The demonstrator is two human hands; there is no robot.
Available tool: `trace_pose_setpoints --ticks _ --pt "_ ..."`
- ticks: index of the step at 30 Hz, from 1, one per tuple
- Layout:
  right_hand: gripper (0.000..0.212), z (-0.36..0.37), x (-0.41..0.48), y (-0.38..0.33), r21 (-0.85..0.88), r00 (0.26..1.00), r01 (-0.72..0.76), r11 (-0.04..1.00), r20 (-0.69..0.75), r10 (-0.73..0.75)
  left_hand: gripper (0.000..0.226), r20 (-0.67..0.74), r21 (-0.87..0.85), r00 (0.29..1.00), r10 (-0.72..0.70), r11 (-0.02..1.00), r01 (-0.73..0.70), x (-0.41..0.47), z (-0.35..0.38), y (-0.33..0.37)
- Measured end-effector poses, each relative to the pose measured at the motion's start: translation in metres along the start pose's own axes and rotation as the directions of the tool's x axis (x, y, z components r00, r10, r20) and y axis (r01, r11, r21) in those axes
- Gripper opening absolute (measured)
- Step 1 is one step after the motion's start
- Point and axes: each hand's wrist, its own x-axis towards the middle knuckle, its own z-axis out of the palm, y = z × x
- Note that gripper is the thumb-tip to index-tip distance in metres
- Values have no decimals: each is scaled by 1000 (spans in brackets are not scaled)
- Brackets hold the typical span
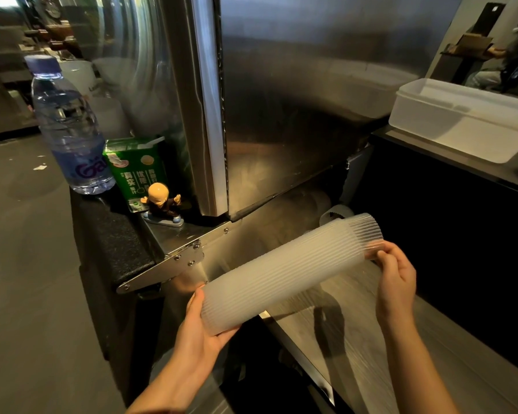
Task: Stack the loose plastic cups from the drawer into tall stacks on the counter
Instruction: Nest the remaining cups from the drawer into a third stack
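– Gripping the cup stack (284,273) at both ends: left hand (204,327) cupping the base, right hand (396,279) pinching the rim end, holding it near-level over the drawer (299,358).
– Risking what?
– Probably bowing mid-length, sliding apart and spilling if loosening that pinch or tilting rim-down before reaching the counter (431,146).
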Motion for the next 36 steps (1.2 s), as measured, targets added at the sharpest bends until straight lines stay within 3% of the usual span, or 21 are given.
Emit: trace_pose_setpoints --ticks 7,12,14,18,20,23,27,31,36 --pt "37 4 -8 2 -109 986 -91 990 131 105 31 1 -2 1000 -4 1000 4 4 -1 -1" --pt "32 4 -1 12 -1 994 -105 994 -35 105 35 6 -8 1000 -15 1000 16 6 -2 -2" --pt "27 7 3 28 -159 993 -113 981 -58 105 37 13 -10 1000 -15 1000 15 6 -2 -2" --pt "31 24 9 62 -595 949 -34 803 233 214 36 15 -25 1000 -21 999 21 4 0 -1" --pt "15 34 9 65 -694 902 47 719 339 269 36 16 -28 1000 -19 999 19 3 1 0" --pt "27 39 10 70 -715 885 83 694 373 278 35 1 -31 1000 -19 999 19 2 3 0" --pt "8 43 12 73 -679 916 33 734 314 249 34 -11 -42 1000 -26 999 26 2 3 0" --pt "19 47 14 70 -638 925 -16 769 283 254 34 -10 -44 999 -31 999 30 3 3 0" --pt "12 43 14 65 -734 923 101 672 321 212 33 -15 -40 999 -31 999 30 3 3 0"
